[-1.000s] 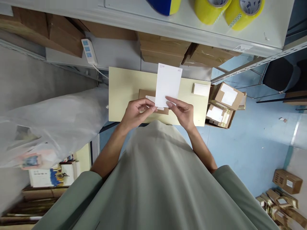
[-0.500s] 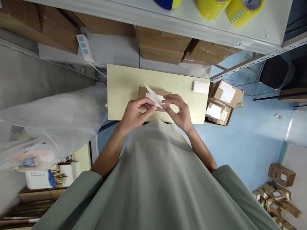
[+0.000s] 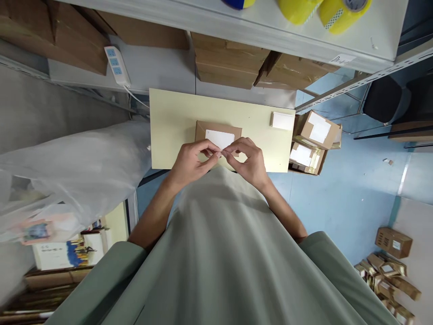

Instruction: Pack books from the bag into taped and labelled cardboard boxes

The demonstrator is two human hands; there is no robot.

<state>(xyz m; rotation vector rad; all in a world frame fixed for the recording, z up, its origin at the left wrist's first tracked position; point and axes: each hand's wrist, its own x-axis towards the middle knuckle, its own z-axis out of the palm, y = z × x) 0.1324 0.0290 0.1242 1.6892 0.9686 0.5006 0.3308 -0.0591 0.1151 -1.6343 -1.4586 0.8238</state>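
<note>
1. While the left hand [image 3: 193, 161] and right hand [image 3: 246, 161] pinch narrowly (on what, I cannot tell), the box [image 3: 219, 126] lies just beyond, far side.
2. Its long axis runs left-right; neither hand is clearly nearer.

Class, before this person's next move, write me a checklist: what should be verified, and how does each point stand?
1. Carton resting on the tabletop: ok.
2. White label on the carton's upper face: ok.
3. Left hand with thumb and finger pinched: ok.
4. Right hand pinched too, close beside the left: ok.
5. What the fingers hold: cannot tell; too small.
6. Carton's near side fully in sight: not ok; the hands partly cover it.
</note>
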